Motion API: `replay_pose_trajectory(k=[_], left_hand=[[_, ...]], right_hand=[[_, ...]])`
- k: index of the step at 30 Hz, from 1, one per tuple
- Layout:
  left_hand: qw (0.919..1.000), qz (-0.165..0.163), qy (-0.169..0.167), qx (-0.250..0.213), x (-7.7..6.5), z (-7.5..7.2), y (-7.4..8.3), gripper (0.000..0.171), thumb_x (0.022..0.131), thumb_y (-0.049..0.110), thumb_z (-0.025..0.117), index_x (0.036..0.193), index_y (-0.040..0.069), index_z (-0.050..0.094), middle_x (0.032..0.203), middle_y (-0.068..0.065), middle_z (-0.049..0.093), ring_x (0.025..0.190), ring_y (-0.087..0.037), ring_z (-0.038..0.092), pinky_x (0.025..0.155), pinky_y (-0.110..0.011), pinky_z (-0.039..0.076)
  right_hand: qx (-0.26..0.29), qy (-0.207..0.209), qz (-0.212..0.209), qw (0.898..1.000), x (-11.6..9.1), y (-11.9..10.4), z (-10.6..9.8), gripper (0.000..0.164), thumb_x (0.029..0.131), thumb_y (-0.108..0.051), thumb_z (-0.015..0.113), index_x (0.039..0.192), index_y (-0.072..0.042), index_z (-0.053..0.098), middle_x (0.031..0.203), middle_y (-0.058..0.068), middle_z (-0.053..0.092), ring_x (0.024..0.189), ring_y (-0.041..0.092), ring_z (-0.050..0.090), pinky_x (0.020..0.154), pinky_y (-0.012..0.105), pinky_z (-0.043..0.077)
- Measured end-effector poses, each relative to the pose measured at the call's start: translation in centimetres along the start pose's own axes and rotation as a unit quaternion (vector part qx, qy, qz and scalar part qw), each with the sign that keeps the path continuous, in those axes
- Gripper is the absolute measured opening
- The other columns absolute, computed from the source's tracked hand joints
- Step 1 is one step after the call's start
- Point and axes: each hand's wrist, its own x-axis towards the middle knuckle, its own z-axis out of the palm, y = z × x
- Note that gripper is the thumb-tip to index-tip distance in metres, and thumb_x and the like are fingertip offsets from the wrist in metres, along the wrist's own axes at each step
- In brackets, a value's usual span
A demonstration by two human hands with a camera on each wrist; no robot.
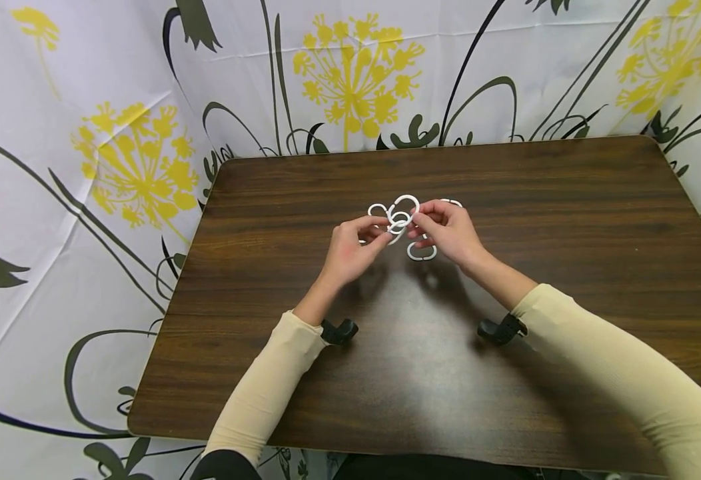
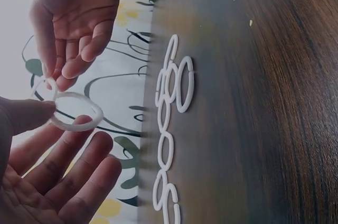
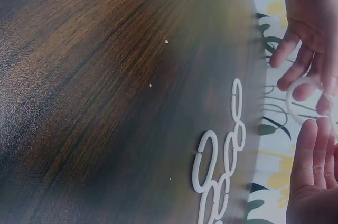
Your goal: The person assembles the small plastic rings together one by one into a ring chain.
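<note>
Your two hands meet above a dark wood-grain surface (image 1: pixel 596 267), past its middle and toward the far edge. Your left hand (image 1: pixel 350 247) pinches a large white link (image 2: pixel 99 115) near the tip of the thumb, its other fingers spread beneath. Your right hand (image 1: pixel 449 233), thumb and fingertips drawn together, pinches a second white link (image 2: pixel 51 82). The two links overlap beside your left thumb; you cannot tell from here whether they are hooked through each other. Below your hands, a row of white links (image 2: pixel 165 130) lies on the surface, several looped into one another, running from left to right. One oval link (image 1: pixel 422 258) sits on the near side of that row, just below your right hand. Cream sleeves (image 1: pixel 278 387) cover your forearms, and a black device (image 1: pixel 340 332) shows at each wrist. Beyond the far edge hangs a white cloth (image 1: pixel 242 87) printed with yellow flower heads and grey-green stems.
</note>
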Motion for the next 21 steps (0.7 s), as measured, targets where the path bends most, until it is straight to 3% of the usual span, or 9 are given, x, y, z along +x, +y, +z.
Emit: replay_pose_trajectory(k=[4,11,16,21], left_hand=[[0.9990,-0.015,0.008,-0.041,0.3,0.1,0.1,0.024,0.090,0.010,0.071,0.112,-0.001,0.070,0.086,-0.011,0.074,0.075,-0.020,0.071,0.068,-0.035,0.057],[0.9935,-0.018,0.023,-0.110,0.6,0.3,0.8,0.021,0.094,0.005,0.066,0.111,-0.006,0.069,0.092,-0.023,0.071,0.083,-0.042,0.069,0.071,-0.036,0.059],[0.9926,-0.019,0.036,-0.115,0.4,0.1,2.1,0.019,0.093,0.002,0.065,0.107,-0.011,0.068,0.093,-0.027,0.069,0.083,-0.046,0.066,0.062,-0.027,0.057],[0.9911,-0.024,0.042,-0.124,0.6,0.2,1.9,0.019,0.093,0.005,0.066,0.105,-0.010,0.069,0.092,-0.027,0.069,0.082,-0.047,0.066,0.062,-0.036,0.059]], right_hand=[[-0.004,-0.004,0.001,1.000,0.0,0.0,0.0,0.027,0.097,-0.008,0.062,0.113,0.013,0.058,0.092,0.021,0.069,0.075,0.021,0.071,0.070,0.046,0.059],[-0.019,-0.016,0.003,1.000,-0.1,-0.1,0.0,0.025,0.097,-0.012,0.063,0.111,0.008,0.060,0.100,0.028,0.067,0.075,0.022,0.071,0.071,0.047,0.058],[-0.024,-0.027,0.002,0.999,0.0,0.0,-0.2,0.023,0.097,-0.012,0.063,0.109,0.007,0.061,0.099,0.026,0.068,0.082,0.032,0.071,0.069,0.044,0.059],[-0.062,-0.034,-0.010,0.997,0.1,0.2,-0.5,0.020,0.096,-0.006,0.063,0.107,0.010,0.063,0.095,0.025,0.069,0.082,0.035,0.070,0.070,0.048,0.059]])
